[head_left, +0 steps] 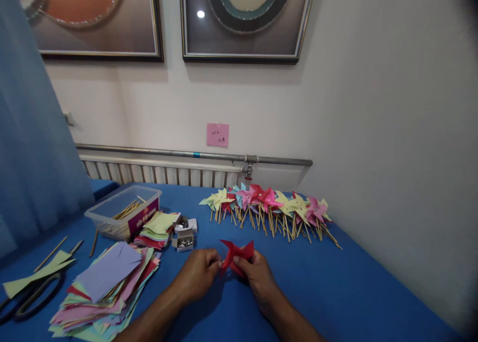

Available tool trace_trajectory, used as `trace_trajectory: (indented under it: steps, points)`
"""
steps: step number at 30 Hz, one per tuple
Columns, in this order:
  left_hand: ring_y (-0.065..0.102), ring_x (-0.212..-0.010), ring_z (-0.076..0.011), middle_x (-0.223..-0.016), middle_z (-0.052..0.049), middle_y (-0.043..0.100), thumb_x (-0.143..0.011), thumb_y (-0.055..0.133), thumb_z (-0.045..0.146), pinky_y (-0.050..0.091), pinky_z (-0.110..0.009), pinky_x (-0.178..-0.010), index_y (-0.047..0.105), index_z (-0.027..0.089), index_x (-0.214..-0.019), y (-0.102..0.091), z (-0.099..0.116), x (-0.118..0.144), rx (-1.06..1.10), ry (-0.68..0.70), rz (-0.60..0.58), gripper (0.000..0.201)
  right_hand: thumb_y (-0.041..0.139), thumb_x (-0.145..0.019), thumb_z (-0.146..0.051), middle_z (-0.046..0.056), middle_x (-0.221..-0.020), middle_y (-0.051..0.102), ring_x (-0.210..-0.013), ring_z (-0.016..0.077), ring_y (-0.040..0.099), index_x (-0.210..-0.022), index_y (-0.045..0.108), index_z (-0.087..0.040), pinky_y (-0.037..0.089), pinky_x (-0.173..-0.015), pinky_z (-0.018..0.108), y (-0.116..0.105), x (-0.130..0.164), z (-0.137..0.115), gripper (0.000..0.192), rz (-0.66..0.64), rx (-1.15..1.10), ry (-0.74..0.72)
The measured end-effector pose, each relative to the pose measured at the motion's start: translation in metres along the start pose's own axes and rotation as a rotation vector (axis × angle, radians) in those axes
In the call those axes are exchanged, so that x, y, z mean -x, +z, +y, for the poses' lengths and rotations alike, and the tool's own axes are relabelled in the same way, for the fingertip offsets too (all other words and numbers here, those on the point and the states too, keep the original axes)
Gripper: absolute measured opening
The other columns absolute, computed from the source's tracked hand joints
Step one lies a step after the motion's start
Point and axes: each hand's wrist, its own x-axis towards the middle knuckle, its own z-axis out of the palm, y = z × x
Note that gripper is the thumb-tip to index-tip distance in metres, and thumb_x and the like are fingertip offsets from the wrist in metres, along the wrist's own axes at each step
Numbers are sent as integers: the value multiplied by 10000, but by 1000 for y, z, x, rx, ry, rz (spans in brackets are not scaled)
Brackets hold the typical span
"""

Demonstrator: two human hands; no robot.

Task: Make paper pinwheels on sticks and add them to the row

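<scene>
Your right hand [259,278] grips the red paper [244,251]; your left hand [199,272] is closed at its edge, on what I can't tell. Pinwheels [268,197] lie beyond on the surface [336,292].

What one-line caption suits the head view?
Right hand holds a red paper shape, left hand at its edge, over a blue tabletop, pinwheels beyond, stacked coloured paper at left.
</scene>
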Motion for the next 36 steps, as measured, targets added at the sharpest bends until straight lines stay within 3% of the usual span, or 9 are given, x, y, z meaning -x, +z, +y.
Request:
trace_trajectory:
  steps: [6,13,20,36]
  points:
    - [416,-602,-120,-598,47,471,-839,481,279,270,-246,-567,534,182,-664,1,0,1,13,-3,3,207,835,-558,-396,-41,-548,595,-493,105,463,-774,673,-156,378,-517,241,0,-4,3,361,19,-5,-8]
    - [398,-589,-117,-594,50,454,-843,482,285,266,-246,-559,537,182,-675,2,-1,0,28,-16,-13,204,818,-616,-413,-15,-628,648,-560,130,529,-820,693,-159,402,-554,247,-1,1,1,349,20,19,-47]
    - [412,-598,-125,-597,43,474,-831,478,262,276,-247,-566,551,181,-680,2,-1,0,36,-32,-10,186,844,-549,-418,-21,-616,640,-537,121,512,-797,695,-161,400,-544,249,-2,-4,7,387,15,10,-41]
    - [420,-607,-122,-612,40,487,-803,502,248,281,-247,-573,553,177,-677,3,0,0,21,-22,-14,154,845,-585,-454,-18,-605,649,-535,137,558,-817,680,-159,420,-538,252,-2,-4,8,410,-17,17,-18]
